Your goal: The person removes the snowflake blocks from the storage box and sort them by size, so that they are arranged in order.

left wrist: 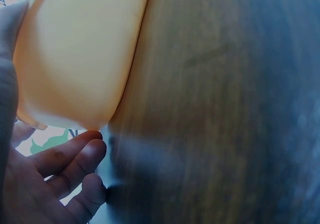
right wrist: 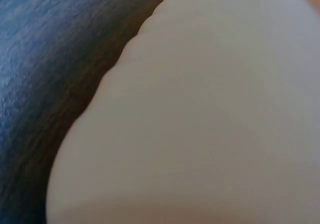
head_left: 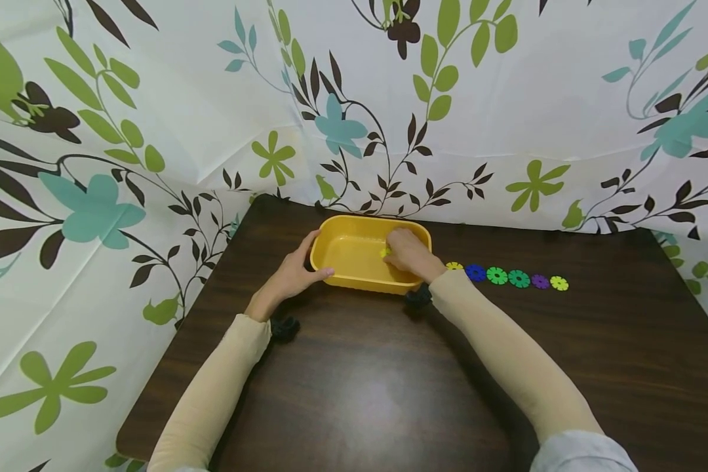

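Observation:
A yellow plastic basin (head_left: 366, 283) stands near the table's back edge. My left hand (head_left: 292, 272) holds its left end, thumb at the front corner and fingers around the outer side. In the left wrist view, fingertips (left wrist: 92, 149) bend in by the basin's end. Reaching inside the basin's right half, my right hand (head_left: 410, 252) pinches a small yellow notched disc (head_left: 385, 252), partly covered by the fingers. The basin wall (right wrist: 175, 109) fills most of the right wrist view, so that hand is hidden there.
Right of the basin, a row of flat notched discs lies on the dark wooden table (head_left: 354, 367): yellow, a blue disc (head_left: 475, 273), two greens, a purple disc (head_left: 540, 281) and a yellow disc (head_left: 559, 283). A leaf-patterned cloth (head_left: 478, 137) hangs behind the table.

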The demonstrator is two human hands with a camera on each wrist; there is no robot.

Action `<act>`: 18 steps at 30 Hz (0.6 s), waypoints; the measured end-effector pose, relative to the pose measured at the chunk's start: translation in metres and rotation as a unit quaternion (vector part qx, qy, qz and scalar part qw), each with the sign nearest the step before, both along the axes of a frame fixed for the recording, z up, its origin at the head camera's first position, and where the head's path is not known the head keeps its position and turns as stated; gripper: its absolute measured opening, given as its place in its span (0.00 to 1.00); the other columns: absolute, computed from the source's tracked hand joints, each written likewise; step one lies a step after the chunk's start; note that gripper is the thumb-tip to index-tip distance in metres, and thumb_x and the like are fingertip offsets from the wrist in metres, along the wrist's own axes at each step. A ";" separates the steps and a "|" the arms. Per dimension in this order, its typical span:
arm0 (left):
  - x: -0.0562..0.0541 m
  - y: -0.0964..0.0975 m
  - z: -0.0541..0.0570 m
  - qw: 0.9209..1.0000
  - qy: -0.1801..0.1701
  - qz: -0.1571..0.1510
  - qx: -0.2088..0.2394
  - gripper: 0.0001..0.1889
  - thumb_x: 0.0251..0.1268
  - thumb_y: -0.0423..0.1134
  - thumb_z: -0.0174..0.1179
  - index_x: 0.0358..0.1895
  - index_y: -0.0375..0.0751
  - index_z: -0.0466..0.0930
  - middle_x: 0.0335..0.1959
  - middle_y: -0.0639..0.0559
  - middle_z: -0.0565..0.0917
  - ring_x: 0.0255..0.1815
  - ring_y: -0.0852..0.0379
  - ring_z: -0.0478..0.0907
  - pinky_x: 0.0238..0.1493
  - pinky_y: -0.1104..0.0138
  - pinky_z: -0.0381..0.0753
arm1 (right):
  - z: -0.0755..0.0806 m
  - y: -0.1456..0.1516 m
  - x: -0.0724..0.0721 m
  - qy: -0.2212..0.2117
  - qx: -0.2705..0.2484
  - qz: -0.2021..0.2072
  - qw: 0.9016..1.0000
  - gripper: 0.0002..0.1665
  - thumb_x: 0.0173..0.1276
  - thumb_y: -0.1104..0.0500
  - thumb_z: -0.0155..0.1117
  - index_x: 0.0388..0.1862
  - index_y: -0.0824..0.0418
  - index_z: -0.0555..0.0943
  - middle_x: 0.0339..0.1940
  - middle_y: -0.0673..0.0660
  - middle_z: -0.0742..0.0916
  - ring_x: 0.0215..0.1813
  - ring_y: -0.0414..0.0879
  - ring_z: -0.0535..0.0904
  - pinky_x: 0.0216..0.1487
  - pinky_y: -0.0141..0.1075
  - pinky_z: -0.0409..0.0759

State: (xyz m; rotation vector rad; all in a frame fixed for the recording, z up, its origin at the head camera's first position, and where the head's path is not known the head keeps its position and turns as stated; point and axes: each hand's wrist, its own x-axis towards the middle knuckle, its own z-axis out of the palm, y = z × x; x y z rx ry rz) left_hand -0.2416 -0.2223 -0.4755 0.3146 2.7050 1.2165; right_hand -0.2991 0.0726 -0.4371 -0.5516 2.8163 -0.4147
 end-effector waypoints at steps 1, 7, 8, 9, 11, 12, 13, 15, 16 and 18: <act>0.000 0.000 0.001 1.000 0.002 -0.003 0.000 0.57 0.67 0.68 0.71 0.91 0.61 0.44 0.90 0.37 0.60 0.86 0.32 0.63 0.85 0.30 0.60 | 0.001 0.000 0.000 -0.005 -0.001 -0.003 1.000 0.16 0.76 0.60 0.72 0.28 0.63 0.80 0.24 0.54 0.73 0.31 0.48 0.72 0.36 0.35 0.69; 0.000 0.000 0.002 1.000 0.000 0.002 -0.003 0.58 0.66 0.69 0.71 0.91 0.61 0.45 0.89 0.38 0.61 0.86 0.33 0.63 0.85 0.30 0.60 | 0.002 -0.004 -0.004 -0.033 0.012 -0.019 0.999 0.16 0.73 0.61 0.69 0.25 0.60 0.75 0.22 0.52 0.71 0.26 0.46 0.68 0.30 0.33 0.66; 0.000 -0.001 0.002 1.000 -0.003 0.003 -0.003 0.58 0.66 0.69 0.71 0.91 0.62 0.45 0.89 0.38 0.60 0.86 0.32 0.63 0.84 0.30 0.60 | 0.002 -0.005 -0.004 -0.035 0.014 -0.020 0.999 0.15 0.72 0.61 0.69 0.26 0.60 0.75 0.23 0.52 0.72 0.27 0.46 0.68 0.30 0.33 0.66; 0.000 -0.001 0.002 1.000 -0.002 0.000 -0.004 0.58 0.66 0.69 0.71 0.91 0.61 0.45 0.89 0.36 0.60 0.87 0.31 0.62 0.84 0.29 0.60 | 0.002 -0.005 -0.004 -0.036 0.016 -0.020 0.999 0.15 0.71 0.61 0.69 0.27 0.60 0.74 0.23 0.52 0.72 0.27 0.46 0.69 0.31 0.33 0.66; -0.001 -0.001 0.000 1.000 -0.003 0.001 -0.004 0.58 0.65 0.70 0.72 0.91 0.62 0.45 0.89 0.37 0.60 0.87 0.32 0.62 0.84 0.29 0.60 | 0.002 -0.006 -0.004 -0.038 0.017 -0.021 0.999 0.14 0.71 0.59 0.70 0.29 0.60 0.74 0.24 0.53 0.72 0.28 0.46 0.69 0.32 0.33 0.67; -0.003 -0.002 -0.002 1.000 -0.004 0.003 -0.006 0.59 0.64 0.70 0.72 0.90 0.64 0.45 0.89 0.38 0.61 0.87 0.33 0.63 0.84 0.30 0.61 | 0.002 -0.006 -0.004 -0.038 0.015 -0.021 0.999 0.13 0.71 0.59 0.70 0.31 0.61 0.75 0.25 0.53 0.73 0.29 0.46 0.70 0.33 0.34 0.67; -0.003 -0.002 -0.002 1.000 -0.002 0.002 -0.006 0.59 0.64 0.71 0.72 0.90 0.64 0.45 0.89 0.38 0.61 0.87 0.33 0.63 0.84 0.30 0.60 | 0.001 -0.006 -0.003 -0.036 0.012 -0.023 0.999 0.13 0.71 0.58 0.71 0.34 0.61 0.75 0.26 0.53 0.74 0.30 0.47 0.71 0.34 0.34 0.68; -0.004 -0.003 -0.004 1.000 0.001 0.003 -0.007 0.59 0.62 0.72 0.73 0.90 0.65 0.46 0.89 0.39 0.62 0.86 0.34 0.64 0.84 0.31 0.61 | 0.000 -0.005 -0.002 -0.032 0.005 -0.025 0.999 0.12 0.71 0.58 0.71 0.40 0.61 0.75 0.30 0.55 0.77 0.33 0.48 0.73 0.36 0.36 0.71; -0.005 -0.003 -0.005 1.000 0.001 0.003 -0.007 0.59 0.62 0.72 0.73 0.90 0.65 0.46 0.89 0.39 0.62 0.86 0.34 0.64 0.84 0.31 0.61 | 0.000 -0.005 -0.001 -0.028 0.000 -0.024 0.999 0.13 0.72 0.58 0.71 0.44 0.62 0.76 0.33 0.56 0.78 0.35 0.49 0.75 0.38 0.37 0.72; -0.003 -0.002 -0.003 1.000 0.000 -0.001 -0.006 0.60 0.63 0.71 0.72 0.91 0.64 0.45 0.89 0.37 0.61 0.86 0.33 0.63 0.84 0.30 0.61 | -0.001 -0.003 0.001 -0.022 -0.010 -0.018 1.000 0.15 0.73 0.59 0.70 0.51 0.62 0.76 0.39 0.58 0.82 0.40 0.51 0.77 0.42 0.38 0.76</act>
